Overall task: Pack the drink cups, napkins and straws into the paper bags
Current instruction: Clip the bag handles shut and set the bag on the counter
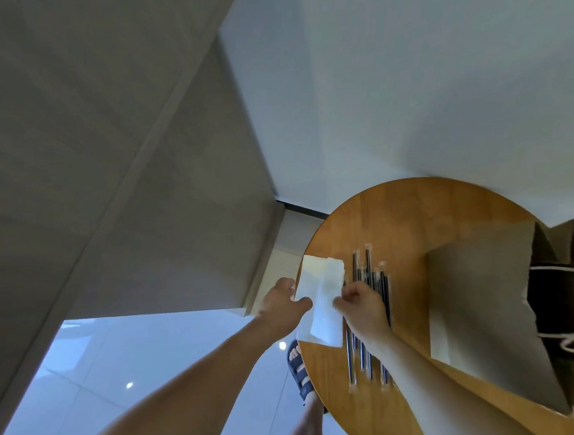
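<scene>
While both hands (283,303) (363,309) pinch one napkin (324,317), about six straws (369,272), one paper bag (484,304)

The counter (398,215) sits in the lower right of the frame. At its left edge lie the napkins (324,314), the straws (369,272) just right of them, and the paper bag (484,304) at far right. The left hand (282,303) grips the napkins' left side, the right hand (364,305) their right.

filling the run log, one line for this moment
step: napkins; left hand: holds napkin stack; right hand: pinches top napkin; straws: on table; paper bag: open
</scene>
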